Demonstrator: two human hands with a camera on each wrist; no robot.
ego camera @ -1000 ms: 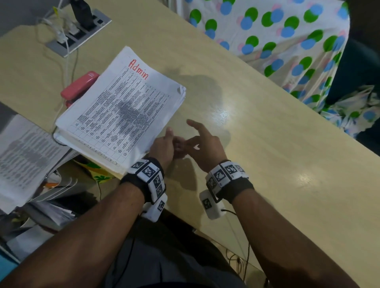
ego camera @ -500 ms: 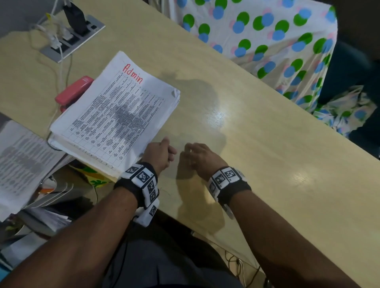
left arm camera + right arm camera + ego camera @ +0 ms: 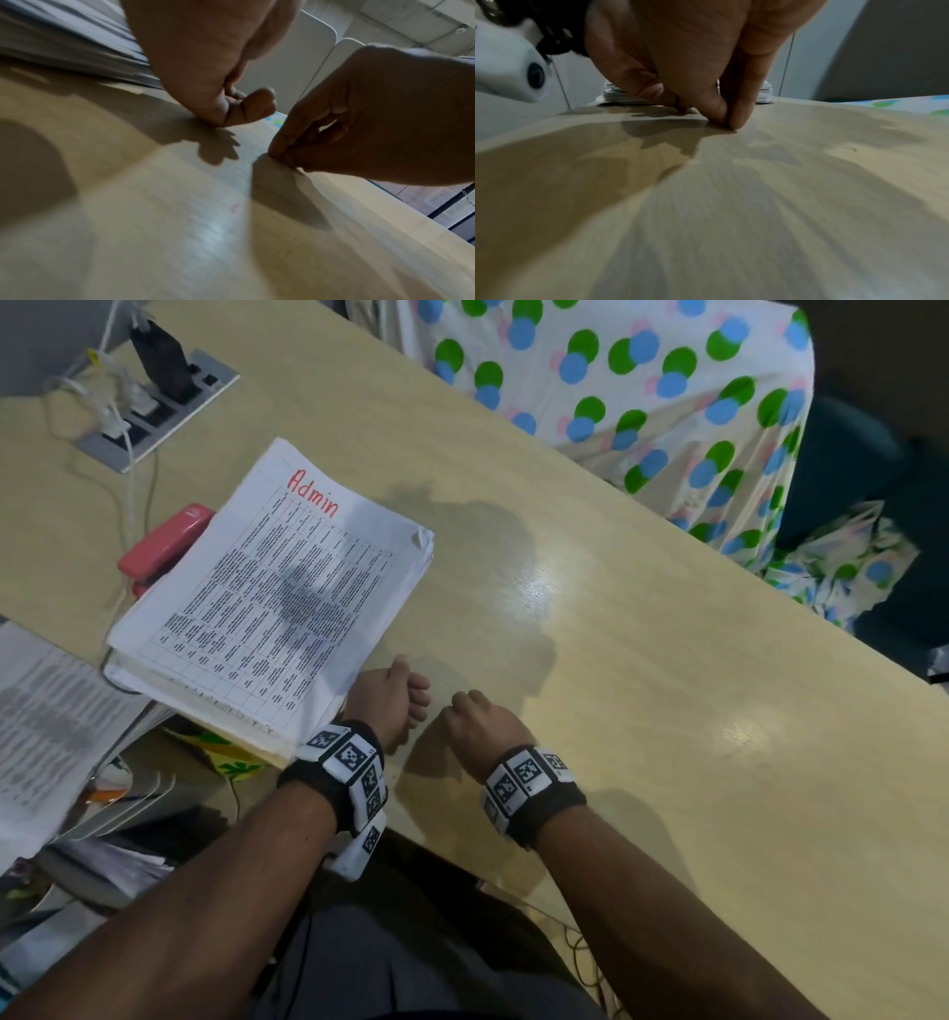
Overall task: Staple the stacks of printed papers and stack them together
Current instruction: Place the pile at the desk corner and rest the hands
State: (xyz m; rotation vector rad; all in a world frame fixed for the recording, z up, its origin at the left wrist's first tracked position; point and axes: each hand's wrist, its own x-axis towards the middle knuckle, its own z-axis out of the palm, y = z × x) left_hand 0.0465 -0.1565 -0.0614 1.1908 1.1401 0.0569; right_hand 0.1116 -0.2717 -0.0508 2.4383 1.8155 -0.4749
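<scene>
A thick stack of printed papers (image 3: 267, 608), with "Admin" in red on top, lies at the desk's left. A red stapler (image 3: 164, 546) sits half hidden under the stack's far left edge. My left hand (image 3: 390, 701) rests on the desk (image 3: 616, 711) against the stack's near right corner, its fingers curled into a loose fist (image 3: 231, 111) that holds nothing. My right hand (image 3: 477, 716) is a little to its right, thumb and fingertips pressed together on the bare desk top (image 3: 727, 123). I see nothing between them. The stack's edge (image 3: 613, 95) shows behind the hand.
A power strip (image 3: 154, 403) with plugs and cables sits at the far left corner. A polka-dot cloth (image 3: 642, 403) hangs beyond the far edge. More printed sheets (image 3: 46, 726) and clutter lie on a lower level at the left.
One second ago both hands had fingers stretched out and touching each other. Now they are apart, fingers curled, and drawn back a little toward the near edge.
</scene>
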